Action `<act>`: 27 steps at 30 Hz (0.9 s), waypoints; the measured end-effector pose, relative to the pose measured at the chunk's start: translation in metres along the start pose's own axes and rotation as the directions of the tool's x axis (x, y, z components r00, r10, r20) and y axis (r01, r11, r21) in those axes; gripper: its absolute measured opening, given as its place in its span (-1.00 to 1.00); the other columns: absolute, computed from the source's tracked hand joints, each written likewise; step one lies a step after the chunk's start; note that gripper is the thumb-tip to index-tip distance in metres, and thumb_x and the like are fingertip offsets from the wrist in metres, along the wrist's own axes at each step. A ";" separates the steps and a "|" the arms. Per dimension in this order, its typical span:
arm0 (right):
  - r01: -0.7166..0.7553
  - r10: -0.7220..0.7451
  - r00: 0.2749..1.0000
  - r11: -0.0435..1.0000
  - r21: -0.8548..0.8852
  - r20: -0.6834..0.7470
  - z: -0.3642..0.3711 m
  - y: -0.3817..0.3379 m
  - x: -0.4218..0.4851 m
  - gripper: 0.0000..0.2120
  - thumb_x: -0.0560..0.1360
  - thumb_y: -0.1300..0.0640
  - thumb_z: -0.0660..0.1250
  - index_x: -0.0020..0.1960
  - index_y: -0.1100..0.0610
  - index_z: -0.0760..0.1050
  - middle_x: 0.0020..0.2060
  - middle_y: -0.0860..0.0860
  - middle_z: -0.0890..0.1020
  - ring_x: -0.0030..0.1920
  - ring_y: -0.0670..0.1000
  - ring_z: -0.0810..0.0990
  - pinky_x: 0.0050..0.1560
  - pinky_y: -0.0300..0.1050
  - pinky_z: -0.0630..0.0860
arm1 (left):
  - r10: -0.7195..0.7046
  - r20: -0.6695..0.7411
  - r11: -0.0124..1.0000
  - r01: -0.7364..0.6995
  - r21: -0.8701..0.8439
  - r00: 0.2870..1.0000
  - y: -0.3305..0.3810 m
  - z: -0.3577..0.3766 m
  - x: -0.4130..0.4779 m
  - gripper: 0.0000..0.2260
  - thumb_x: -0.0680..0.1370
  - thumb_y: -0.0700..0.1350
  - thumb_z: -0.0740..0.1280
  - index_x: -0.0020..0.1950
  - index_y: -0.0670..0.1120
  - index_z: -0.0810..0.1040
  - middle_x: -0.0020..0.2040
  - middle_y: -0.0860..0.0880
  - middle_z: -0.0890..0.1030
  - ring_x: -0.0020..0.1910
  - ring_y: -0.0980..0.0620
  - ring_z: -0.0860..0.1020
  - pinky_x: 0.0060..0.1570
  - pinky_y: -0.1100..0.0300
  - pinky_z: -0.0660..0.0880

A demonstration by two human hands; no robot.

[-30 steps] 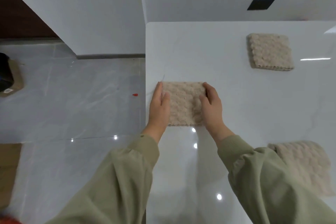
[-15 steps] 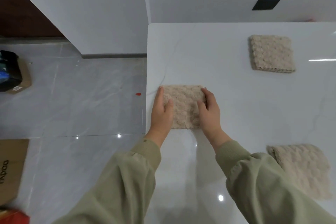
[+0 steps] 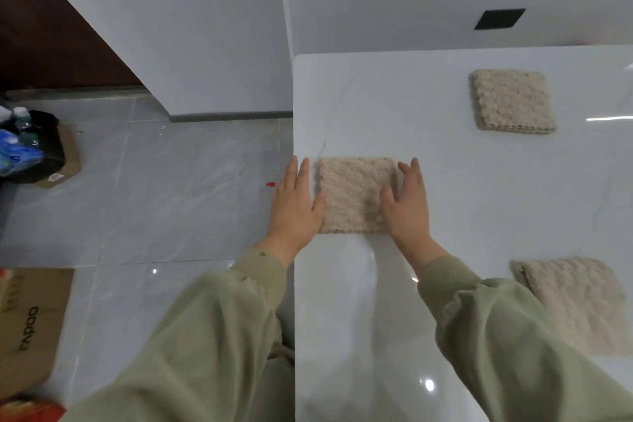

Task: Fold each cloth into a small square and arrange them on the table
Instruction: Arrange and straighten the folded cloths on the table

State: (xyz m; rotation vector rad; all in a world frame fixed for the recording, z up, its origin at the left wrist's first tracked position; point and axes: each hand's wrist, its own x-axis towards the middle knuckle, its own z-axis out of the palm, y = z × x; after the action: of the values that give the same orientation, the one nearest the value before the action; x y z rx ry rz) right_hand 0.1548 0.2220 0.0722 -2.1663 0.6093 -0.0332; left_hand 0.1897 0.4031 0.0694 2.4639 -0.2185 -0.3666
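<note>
A beige textured cloth (image 3: 352, 193), folded into a small square, lies near the left edge of the white table (image 3: 445, 181). My left hand (image 3: 296, 205) lies flat with straight fingers against the cloth's left side, partly over the table's edge. My right hand (image 3: 407, 202) rests flat on the cloth's right side, fingers straight. A second folded cloth (image 3: 512, 101) lies at the far right of the table. A third folded cloth (image 3: 575, 301) lies at the near right, partly behind my right sleeve.
The table's left edge drops to a grey tiled floor (image 3: 154, 199). A cardboard box (image 3: 30, 322) stands at the lower left, and a black bag with bottles (image 3: 30, 147) at the far left. A white wall runs behind the table.
Both hands have slid outward from on top of the cloth to its left and right sides, fingers straightened. The cloth has stayed in place.
</note>
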 end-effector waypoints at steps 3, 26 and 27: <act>0.114 -0.121 0.992 0.964 -0.241 -0.017 0.012 -0.020 -0.017 -0.47 0.52 0.13 0.18 0.46 0.19 0.19 0.52 0.14 0.05 0.50 0.13 0.07 0.49 0.09 0.01 | 0.116 0.064 0.921 -0.131 0.366 0.991 -0.008 -0.029 -0.002 -0.42 0.63 0.02 0.07 0.55 -0.06 -0.16 0.56 -0.07 -0.19 0.53 -0.04 -0.22 0.46 -0.04 -0.20; -0.037 -0.090 0.984 0.742 -0.669 -0.155 0.157 -0.158 -0.081 -0.38 0.56 -0.07 0.10 0.52 0.17 0.04 0.53 0.14 -0.07 0.53 0.15 -0.13 0.44 0.22 -0.21 | 0.496 0.267 0.573 -0.542 0.614 0.826 -0.120 -0.174 0.023 -0.37 0.59 0.16 0.07 0.55 0.01 -0.16 0.56 -0.11 -0.19 0.51 -0.13 -0.26 0.42 -0.19 -0.22; -0.058 -0.075 0.982 0.746 -0.663 -0.171 0.156 -0.156 -0.074 -0.38 0.56 -0.08 0.09 0.52 0.17 0.03 0.53 0.14 -0.07 0.53 0.14 -0.14 0.44 0.22 -0.22 | 0.503 0.285 0.560 -0.559 0.612 0.816 -0.117 -0.171 0.032 -0.37 0.59 0.17 0.06 0.55 0.01 -0.17 0.56 -0.11 -0.19 0.51 -0.13 -0.26 0.42 -0.19 -0.22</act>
State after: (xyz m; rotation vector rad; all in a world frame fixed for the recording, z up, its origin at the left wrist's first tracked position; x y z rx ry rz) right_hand 0.1908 0.4492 0.1063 -2.8941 0.8078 -0.0265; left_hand 0.2817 0.5844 0.1213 2.8896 -1.3266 -0.1091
